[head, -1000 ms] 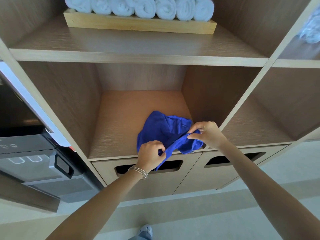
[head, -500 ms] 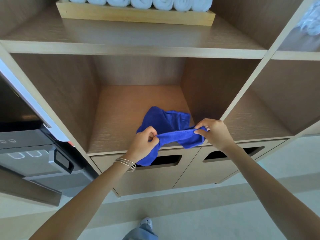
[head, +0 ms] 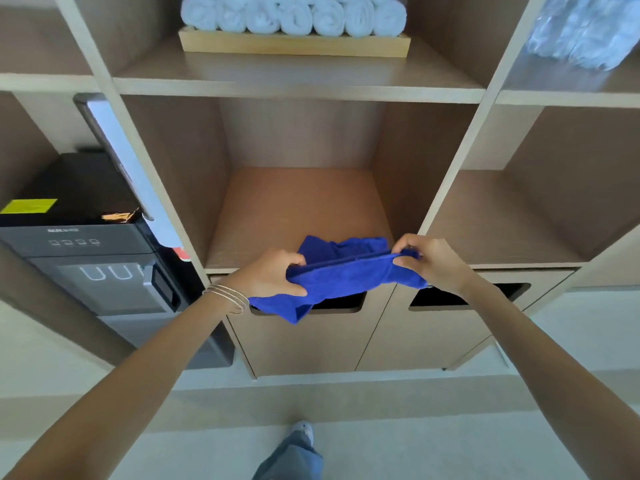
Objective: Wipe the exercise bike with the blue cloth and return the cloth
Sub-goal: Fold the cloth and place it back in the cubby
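Note:
The blue cloth (head: pixel 341 275) is stretched between my two hands at the front edge of the middle wooden shelf compartment (head: pixel 298 206). My left hand (head: pixel 273 275) grips its left end, with a corner hanging down below. My right hand (head: pixel 427 263) pinches its right end. Part of the cloth still lies bunched on the shelf behind the stretched edge. The exercise bike is not in view.
A wooden tray (head: pixel 294 46) of rolled white towels sits on the shelf above. Left of the compartment stands a dark machine (head: pixel 86 258) with buttons. Two cabinet fronts with slot openings (head: pixel 464 299) are below. Plastic bottles (head: pixel 585 29) lie at upper right.
My hands moved apart and pulled the cloth's edge straight and taut, lifting it toward the shelf front. The camera view shifted, showing more of the upper shelves.

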{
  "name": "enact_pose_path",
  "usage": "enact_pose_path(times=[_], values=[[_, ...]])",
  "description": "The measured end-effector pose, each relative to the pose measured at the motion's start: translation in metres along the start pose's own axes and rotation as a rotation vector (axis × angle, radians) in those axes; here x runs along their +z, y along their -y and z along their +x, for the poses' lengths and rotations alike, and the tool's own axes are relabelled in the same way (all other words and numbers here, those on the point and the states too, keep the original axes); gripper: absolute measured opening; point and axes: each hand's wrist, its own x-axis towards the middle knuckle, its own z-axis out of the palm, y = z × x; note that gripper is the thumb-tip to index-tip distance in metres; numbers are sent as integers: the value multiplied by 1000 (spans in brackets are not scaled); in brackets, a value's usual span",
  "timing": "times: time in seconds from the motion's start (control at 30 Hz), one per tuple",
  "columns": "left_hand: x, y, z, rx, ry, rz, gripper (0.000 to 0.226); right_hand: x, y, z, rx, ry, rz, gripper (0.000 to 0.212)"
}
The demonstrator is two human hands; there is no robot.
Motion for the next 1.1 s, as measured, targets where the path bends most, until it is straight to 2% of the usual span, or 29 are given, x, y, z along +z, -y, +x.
enact_pose_path(times=[0.07, 0.2, 0.3, 0.43, 0.53, 0.63, 0.73, 0.93, 1.03, 1.1], values=[[-2, -3, -19, -23, -18, 9, 20, -4, -1, -16, -9, 27, -21, 8], [-3, -16, -48, -57, -76, 37, 28, -9, 0, -42, -28, -22, -5, 5], [1, -24, -61, -40, -116, 198, 21, -6, 3, -54, -66, -55, -36, 8], [10, -29, -66, -72, -247, 273, 19, 2, 2, -57, -55, -186, -7, 5], [5, -23, -58, -53, -98, 94, 21, 2, 0, -47, -58, -209, 16, 8], [-6, -8, -47, -68, 79, -68, 18, 3, -7, -28, -17, -165, 31, 16], [-16, 13, -25, -87, 100, 1, 15, 7, -15, 0, 7, -131, -19, 11], [-49, 53, 49, -109, -26, 127, 28, 10, -29, 85, 43, -93, -101, 5], [-63, 71, 92, -124, -114, 253, 21, 17, -37, 131, 91, -122, -141, 5], [-65, 80, 116, -150, -142, 391, 15, 22, -42, 159, 181, -157, -267, 9]])
